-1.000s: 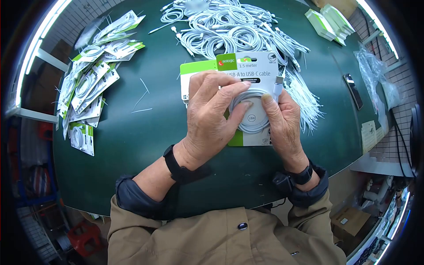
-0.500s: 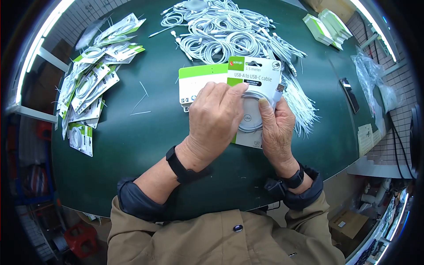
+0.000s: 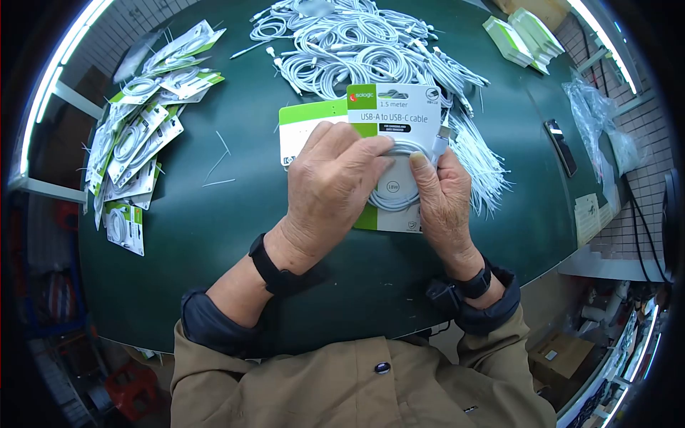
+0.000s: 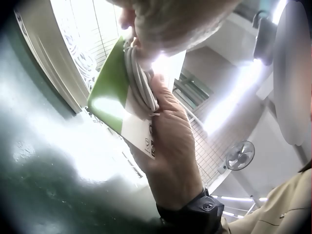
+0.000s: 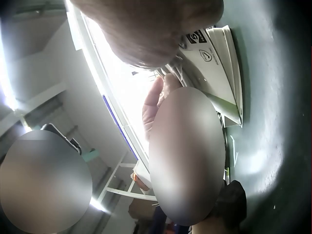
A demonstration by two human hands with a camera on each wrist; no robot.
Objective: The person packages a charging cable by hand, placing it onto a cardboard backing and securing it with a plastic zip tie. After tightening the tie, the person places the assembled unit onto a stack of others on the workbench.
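In the head view, the right hand (image 3: 446, 196) grips a white and green printed card (image 3: 392, 105), its thumb over the right side of a coiled white cable (image 3: 385, 203). A metal-ended plug (image 3: 444, 135) sticks out at the card's upper right. The left hand (image 3: 325, 189) has curled fingers, its fingertips pinching at the coil's upper left; exactly what lies between them is partly hidden. Behind the left hand, more green-topped cards (image 3: 303, 121) show. In the left wrist view, the coil (image 4: 139, 80) stands against the card (image 4: 109, 105).
A heap of white coiled cables (image 3: 371, 53) covers the table's far middle, with straight white strips (image 3: 481, 167) right of it. Carded cables (image 3: 132, 143) are piled at left. A card stack (image 3: 524, 39), a phone (image 3: 560, 146) and plastic bags (image 3: 596, 121) lie at right.
The left thumb has left the middle of the coil, and the left fingers have drawn together at its upper left. The card tilted clockwise, then came back nearly upright.
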